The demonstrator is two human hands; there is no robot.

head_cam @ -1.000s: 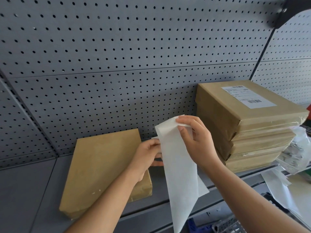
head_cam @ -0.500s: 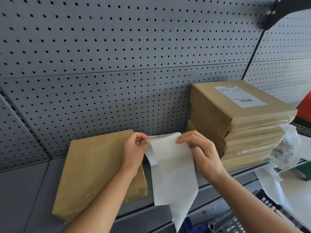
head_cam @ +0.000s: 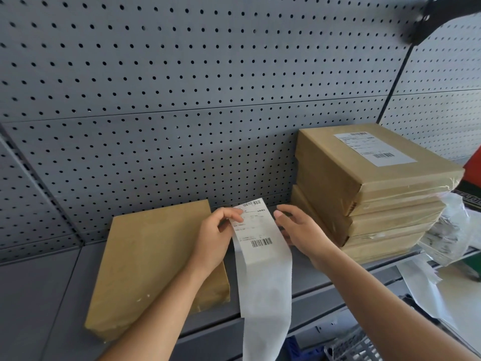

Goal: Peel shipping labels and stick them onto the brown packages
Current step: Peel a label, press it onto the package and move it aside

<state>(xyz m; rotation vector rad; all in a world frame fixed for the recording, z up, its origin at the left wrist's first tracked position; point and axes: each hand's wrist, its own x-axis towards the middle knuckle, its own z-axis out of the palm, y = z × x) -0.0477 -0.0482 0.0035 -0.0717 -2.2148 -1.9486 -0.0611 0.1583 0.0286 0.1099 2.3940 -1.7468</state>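
Packages [head_cam: 374,194] stood stacked right of my open right hand [head_cam: 299,230]; my left hand [head_cam: 216,235] pinched the label [head_cam: 256,233], upright, barcode facing me, above a lone package [head_cam: 153,261].

Label [head_cam: 253,231] now flipped printed side up, barcodes showing; earlier only blank backing faced cam. Left hand [head_cam: 217,237] moved to pinch its 9 o'clock edge. Right hand [head_cam: 299,231] let go of top, fingers now loose at 3 o'clock edge.

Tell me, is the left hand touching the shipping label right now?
Touching. The head view shows the left hand pinching the upper left edge of the shipping label, with its thumb lying over the printed face and no gap between them.
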